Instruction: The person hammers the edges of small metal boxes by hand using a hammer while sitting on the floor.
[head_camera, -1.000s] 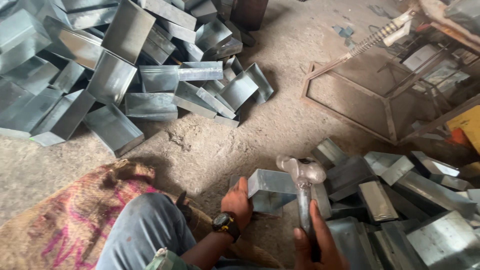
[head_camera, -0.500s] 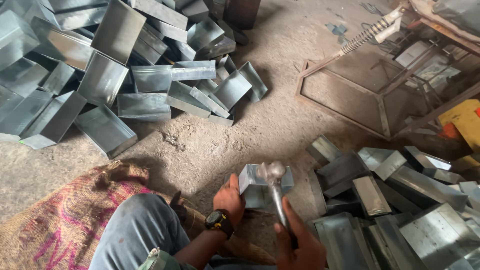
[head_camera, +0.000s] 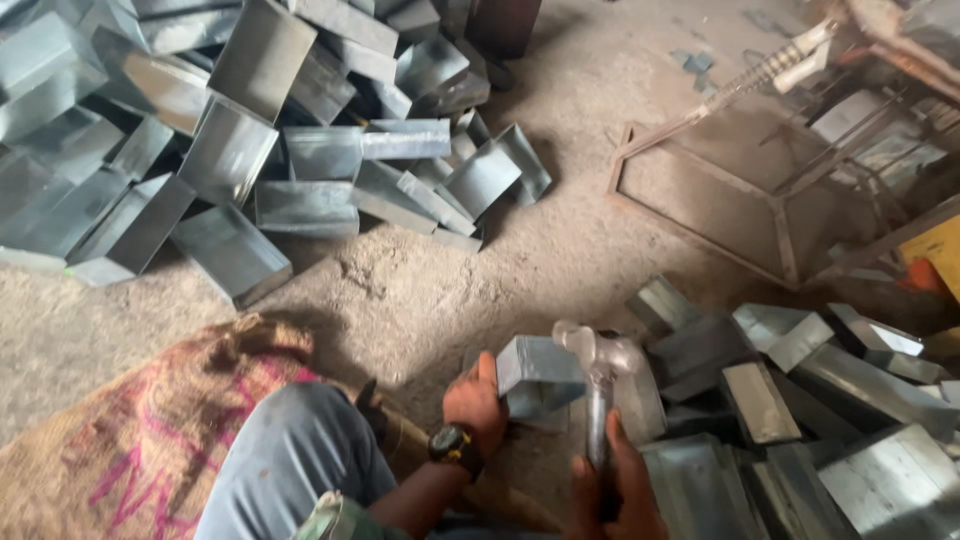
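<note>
My left hand (head_camera: 474, 396), with a dark watch on the wrist, grips a folded sheet-metal box piece (head_camera: 538, 374) and steadies it low in front of me. In my right hand (head_camera: 613, 494) is a metal hammer (head_camera: 600, 378), held by the handle. The hammer's head hovers just right of the piece, close to its upper edge. I sit on the ground, my jeans-clad knee (head_camera: 290, 455) at lower left.
A large heap of similar metal boxes (head_camera: 230, 150) lies at the upper left. More bent metal pieces (head_camera: 800, 400) are piled to my right. A burlap sack (head_camera: 130, 430) covers the ground under me. A rusty metal frame (head_camera: 740, 190) stands at the upper right on the dirt floor.
The hammer came down onto the metal piece half a second ago and has since lifted up and slightly right. My left hand keeps holding the piece in place.
</note>
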